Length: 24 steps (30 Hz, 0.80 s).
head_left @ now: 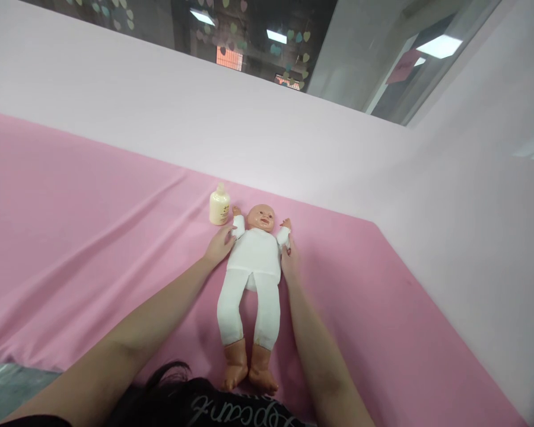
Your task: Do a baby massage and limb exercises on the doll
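A baby doll (254,255) with a white cloth body lies on its back, head away from me and feet toward me. Both its arms are bent upward beside the head. My left hand (219,244) has its fingers closed at the doll's arm on the left. At the arm on the right, my right hand (290,258) grips the white sleeve part between thumb and fingers. A cream-coloured pump bottle (219,205) stands upright just beyond my left hand, close to the doll's raised hand.
Everything rests on a table with a pink cloth (115,219), creased on the left. A white wall (258,130) runs along the back and right, with a window (249,35) dotted with heart stickers above. Grey floor (13,385) shows at the lower left.
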{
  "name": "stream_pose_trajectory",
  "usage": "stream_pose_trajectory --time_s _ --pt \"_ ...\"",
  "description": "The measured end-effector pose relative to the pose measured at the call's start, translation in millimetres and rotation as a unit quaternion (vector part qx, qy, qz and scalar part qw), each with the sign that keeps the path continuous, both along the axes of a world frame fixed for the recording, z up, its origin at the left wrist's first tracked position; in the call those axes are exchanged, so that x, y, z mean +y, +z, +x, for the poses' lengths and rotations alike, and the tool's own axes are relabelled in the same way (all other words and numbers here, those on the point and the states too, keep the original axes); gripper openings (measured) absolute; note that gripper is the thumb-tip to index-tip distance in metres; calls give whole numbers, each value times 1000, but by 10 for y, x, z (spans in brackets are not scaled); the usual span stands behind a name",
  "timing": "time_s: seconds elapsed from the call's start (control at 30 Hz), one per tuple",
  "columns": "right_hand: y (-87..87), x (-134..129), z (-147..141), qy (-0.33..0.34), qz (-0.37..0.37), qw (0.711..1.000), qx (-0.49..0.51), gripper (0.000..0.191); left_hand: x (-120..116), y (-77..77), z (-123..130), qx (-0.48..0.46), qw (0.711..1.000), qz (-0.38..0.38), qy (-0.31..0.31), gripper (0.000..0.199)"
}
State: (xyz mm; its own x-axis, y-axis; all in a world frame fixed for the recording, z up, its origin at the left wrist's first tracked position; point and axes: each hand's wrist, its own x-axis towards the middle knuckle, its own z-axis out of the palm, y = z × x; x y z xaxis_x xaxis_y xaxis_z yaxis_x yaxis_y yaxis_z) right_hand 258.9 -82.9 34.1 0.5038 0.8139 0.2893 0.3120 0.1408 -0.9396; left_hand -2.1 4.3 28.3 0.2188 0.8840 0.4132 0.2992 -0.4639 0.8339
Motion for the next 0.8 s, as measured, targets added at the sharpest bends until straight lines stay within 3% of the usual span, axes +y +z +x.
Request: stream_pose_trajectory --time_s 0.17,0.5,0.67,0.8 --pt "-57 10 44 -61 -27 996 -55 56 7 7 4 19 999 -33 12 51" --pt "-139 59 103 -57 -40 998 3 55 57 -50 -18 44 996 -73 38 56" --pt "-130 120 100 -28 -12 996 83 54 28 -14 -21 -36 995 -86 26 56" --pt "-170 191 116 -39 13 992 122 31 1 33 -4 -97 991 -86 9 56"
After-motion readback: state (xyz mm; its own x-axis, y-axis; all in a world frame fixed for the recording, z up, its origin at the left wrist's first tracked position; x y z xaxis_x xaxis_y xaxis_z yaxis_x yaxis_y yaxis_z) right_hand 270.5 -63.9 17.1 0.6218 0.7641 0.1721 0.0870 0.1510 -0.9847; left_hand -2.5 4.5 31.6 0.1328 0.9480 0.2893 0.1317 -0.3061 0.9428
